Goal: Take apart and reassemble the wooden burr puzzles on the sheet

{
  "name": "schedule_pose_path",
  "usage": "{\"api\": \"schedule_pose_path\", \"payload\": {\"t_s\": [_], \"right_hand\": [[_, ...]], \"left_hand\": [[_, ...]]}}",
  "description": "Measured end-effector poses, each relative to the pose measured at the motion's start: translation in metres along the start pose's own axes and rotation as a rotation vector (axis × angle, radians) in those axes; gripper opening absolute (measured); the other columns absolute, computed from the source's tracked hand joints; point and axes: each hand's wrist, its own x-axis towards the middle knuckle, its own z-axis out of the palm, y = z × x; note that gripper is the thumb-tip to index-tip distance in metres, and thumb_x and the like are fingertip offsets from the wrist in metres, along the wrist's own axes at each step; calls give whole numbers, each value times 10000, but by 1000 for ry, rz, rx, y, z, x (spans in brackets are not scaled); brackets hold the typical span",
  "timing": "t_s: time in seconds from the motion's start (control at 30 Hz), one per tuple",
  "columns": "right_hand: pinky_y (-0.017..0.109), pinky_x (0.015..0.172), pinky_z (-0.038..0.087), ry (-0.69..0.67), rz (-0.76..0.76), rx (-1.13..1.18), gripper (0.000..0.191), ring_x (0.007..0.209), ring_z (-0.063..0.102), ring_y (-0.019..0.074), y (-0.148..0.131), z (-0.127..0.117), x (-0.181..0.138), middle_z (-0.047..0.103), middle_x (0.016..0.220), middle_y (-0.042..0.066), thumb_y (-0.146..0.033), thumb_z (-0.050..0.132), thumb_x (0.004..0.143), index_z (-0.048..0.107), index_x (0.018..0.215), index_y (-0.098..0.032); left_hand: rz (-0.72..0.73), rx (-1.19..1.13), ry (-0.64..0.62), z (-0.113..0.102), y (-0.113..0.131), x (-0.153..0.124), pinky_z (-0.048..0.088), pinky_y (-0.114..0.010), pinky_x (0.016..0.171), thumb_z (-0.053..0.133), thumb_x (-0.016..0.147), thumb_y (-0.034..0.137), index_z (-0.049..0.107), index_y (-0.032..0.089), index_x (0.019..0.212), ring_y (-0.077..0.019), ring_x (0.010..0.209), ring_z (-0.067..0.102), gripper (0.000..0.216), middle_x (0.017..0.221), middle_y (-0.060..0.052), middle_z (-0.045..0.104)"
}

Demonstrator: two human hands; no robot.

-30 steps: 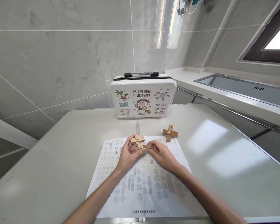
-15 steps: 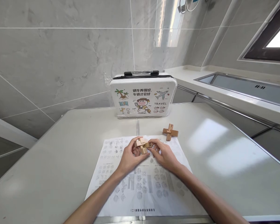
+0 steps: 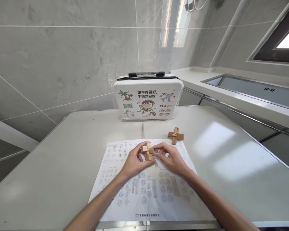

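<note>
Above the printed sheet, my left hand [image 3: 134,160] is closed around a pale wooden interlocking burr puzzle [image 3: 148,150], with its thumb below and fingers above and behind. From the right, my right hand [image 3: 170,155] pinches the puzzle's darker, marked wooden piece [image 3: 155,150] between thumb and fingers. That piece sits against the pale ones; how far it goes in is hidden. A second, cross-shaped wooden puzzle [image 3: 175,135] of browner wood lies just beyond my right hand, partly over the sheet's far right corner.
The creased instruction sheet [image 3: 125,208] with small printed diagrams lies under my hands on the pale table [image 3: 69,160]. A white cartoon-printed case [image 3: 148,98] in clear plastic stands at the table's back, before the grey tiled wall. On the right runs a counter with a sink [image 3: 255,89].
Both hands stay on the puzzle, which has turned slightly and shifted a little to the right. The marked piece now appears closer against the pale pieces. The view has tilted slightly.
</note>
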Motion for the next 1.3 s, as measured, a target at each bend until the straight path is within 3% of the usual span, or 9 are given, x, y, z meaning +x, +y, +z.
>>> {"api": "schedule_pose_path", "payload": {"t_s": [0.1, 0.23, 0.43, 0.57, 0.77, 0.93, 1.07, 1.2, 1.3], "right_hand": [[304, 638, 450, -21, 12, 14, 159, 662, 581, 178, -1, 2, -1, 709, 802, 5, -284, 693, 960, 734, 1111, -250], [300, 634, 456, -30, 6, 38, 189, 662, 593, 174, -5, 4, -1, 723, 840, 15, -318, 673, 973, 721, 1139, -242], [289, 612, 442, -24, 106, 99, 328, 594, 579, 171, -6, 4, 3, 597, 632, -50, -456, 505, 1076, 624, 1286, -233], [302, 605, 418, -85, 123, 43, 359, 580, 545, 175, -6, 2, 5, 563, 618, -41, -549, 519, 1054, 657, 1051, -218], [302, 637, 392, -198, 182, 84, 485, 550, 450, 151, -12, 1, 4, 499, 563, -59, -567, 388, 1104, 479, 756, -242], [274, 588, 340, -343, 298, 365, 531, 512, 375, 118, -7, -2, 5, 463, 555, -74, -627, 431, 1079, 470, 734, -226], [251, 539, 335, -372, 368, 520, 509, 476, 408, 91, -2, -4, 7, 494, 587, -76, -657, 545, 1023, 512, 780, -212], [222, 421, 287, -362, 479, 675, 530, 416, 393, 73, 0, -4, 11, 498, 592, -70, -692, 606, 969, 542, 782, -200], [194, 358, 249, -318, 559, 783, 537, 396, 347, 59, 5, -6, 12, 473, 565, -67, -670, 640, 958, 545, 733, -193]], "left_hand": [[14, 29, -5, 0, -1, 0, 346, -230, 554, 917, 727, 430, 623, 286, 1366, -94, 610, 377, 718, 962, 17, 651], [24, -15, -12, 1, -2, 0, 398, -234, 584, 914, 733, 426, 625, 280, 1360, -102, 643, 451, 706, 1009, 0, 686], [12, -229, -33, 2, -6, 0, 549, -307, 795, 938, 729, 370, 594, 274, 1389, -176, 880, 652, 750, 1174, -67, 709], [2, -319, -75, 3, -11, 0, 574, -331, 827, 967, 701, 353, 584, 262, 1400, -196, 908, 696, 802, 1145, -80, 711], [8, -292, -97, 3, -9, -1, 574, -343, 867, 959, 712, 322, 598, 272, 1392, -230, 996, 715, 772, 1154, -77, 710], [21, -280, -123, 0, -7, -1, 571, -331, 829, 963, 699, 305, 609, 261, 1363, -217, 941, 714, 754, 1062, -55, 704], [21, -253, -120, 1, -10, -1, 542, -297, 758, 957, 716, 326, 595, 271, 1385, -174, 827, 674, 763, 972, -23, 688], [2, -258, -11, 4, -15, 0, 483, -239, 652, 892, 806, 389, 486, 338, 1504, -89, 699, 579, 809, 1155, -37, 658], [17, -299, 79, 5, -16, 3, 459, -219, 607, 805, 886, 426, 466, 351, 1483, -46, 649, 524, 691, 1335, -50, 582]]}}
